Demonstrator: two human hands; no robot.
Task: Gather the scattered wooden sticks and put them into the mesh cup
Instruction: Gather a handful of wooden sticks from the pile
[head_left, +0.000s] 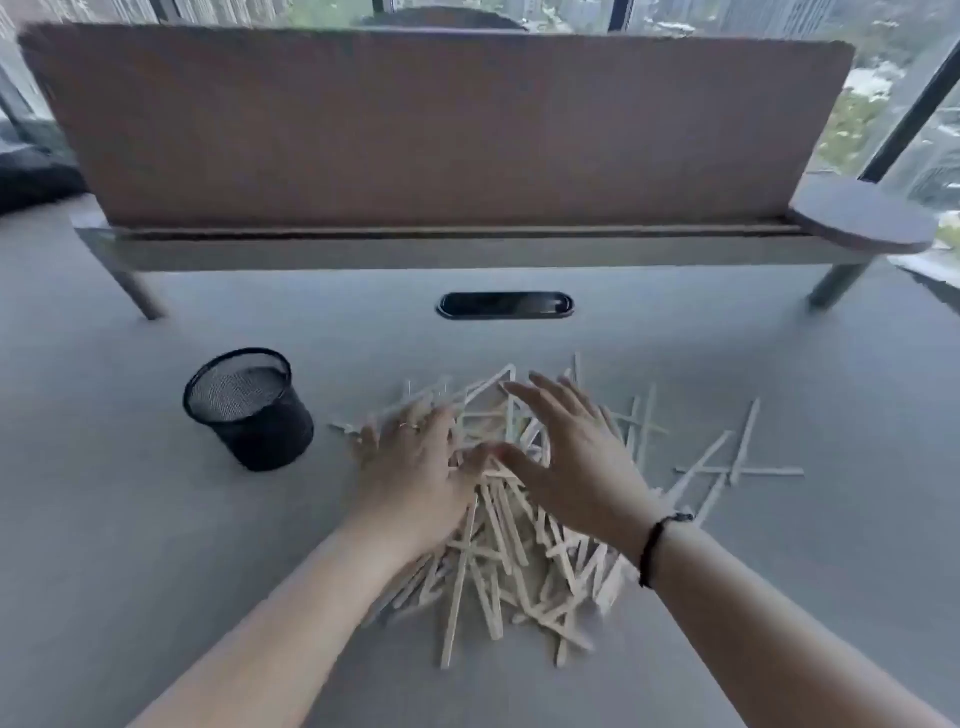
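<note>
Wooden sticks (498, 530) lie in a loose heap on the grey table (156, 545), right of the black mesh cup (249, 410), which stands upright just beside them. Both forearms reach in from below. The left hand (415, 467) rests palm-down on the pile, fingers spread. The right hand (571, 457) is above the heap, fingers straight and splayed, gripping nothing.

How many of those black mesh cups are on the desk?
1. The black mesh cup stands upright on the grey desk, left of the wooden sticks and beside the left hand. None looks hidden.
</note>
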